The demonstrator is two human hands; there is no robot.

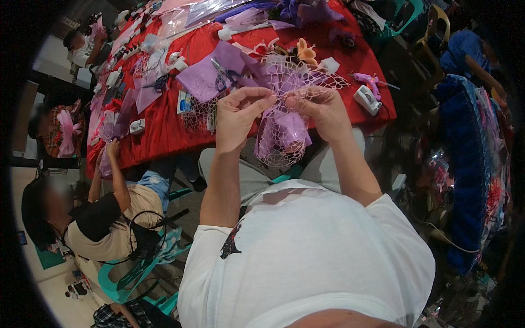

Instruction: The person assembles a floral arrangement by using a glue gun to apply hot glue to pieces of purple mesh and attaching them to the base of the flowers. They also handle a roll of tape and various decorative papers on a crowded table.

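Observation:
In front of me, at the table's near edge, is a small bouquet in purple wrapping paper (295, 127) with pale open-mesh netting (273, 141) around it. It is drawn in at the middle and flares above and below. My left hand (245, 112) pinches thumb and finger together at the left of this narrow waist. Opposite it, my right hand (321, 112) makes a similar pinch. Whatever thin piece lies between the fingertips is too small to make out. An orange flower (307, 52) shows just beyond the netting.
The red-covered table (377, 113) carries scissors (221, 74), purple sheets (194, 76), a pink-purple glue gun (367, 81) and a white socket block (367, 100). A co-worker (104, 218) sits at my left, handling purple wrapping. A blue-draped table (462, 164) stands at right.

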